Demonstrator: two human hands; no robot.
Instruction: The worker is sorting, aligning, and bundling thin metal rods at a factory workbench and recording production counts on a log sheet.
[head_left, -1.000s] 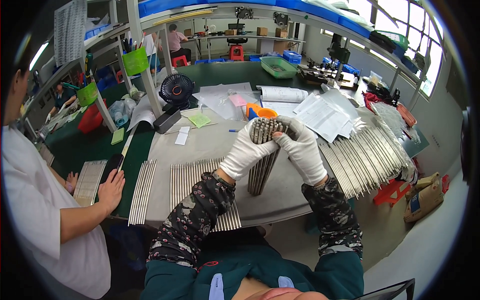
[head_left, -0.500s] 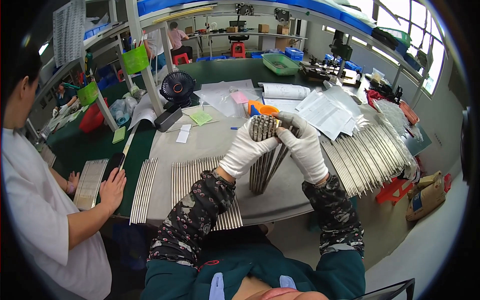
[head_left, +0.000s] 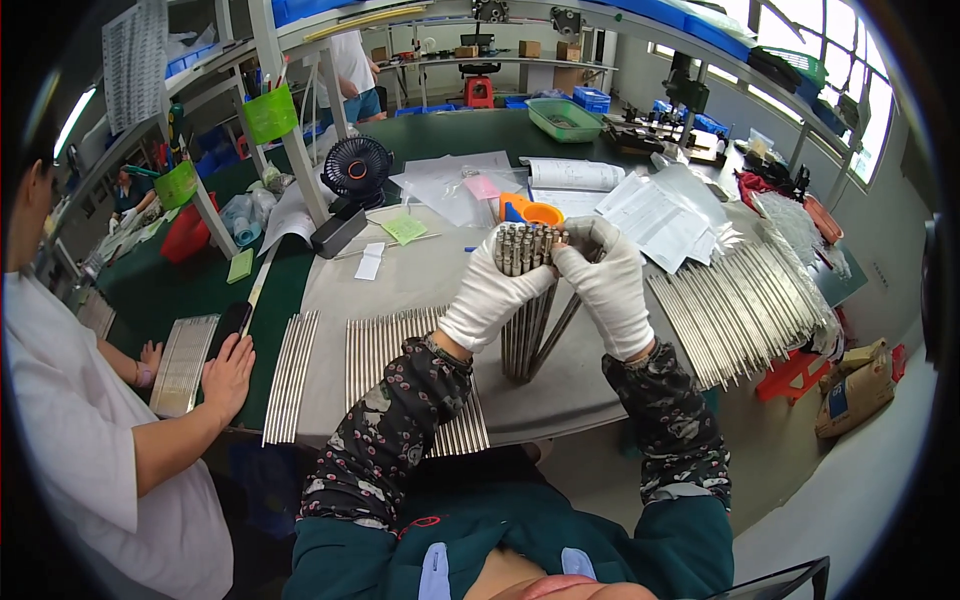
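Head view: bundle of metal rods (head_left: 527, 300) stood almost upright on the grey table (head_left: 420, 280), its long axis nearly vertical, with the lower ends spreading a little on the table. Both gloved hands were closed around the upper part. The left hand (head_left: 490, 295) held it from the left side, and the right hand (head_left: 605, 285) from the right side, so the bundle was between the palms. Each hand seemed equally near. More rods (head_left: 385, 345) lay flat in rows beside.
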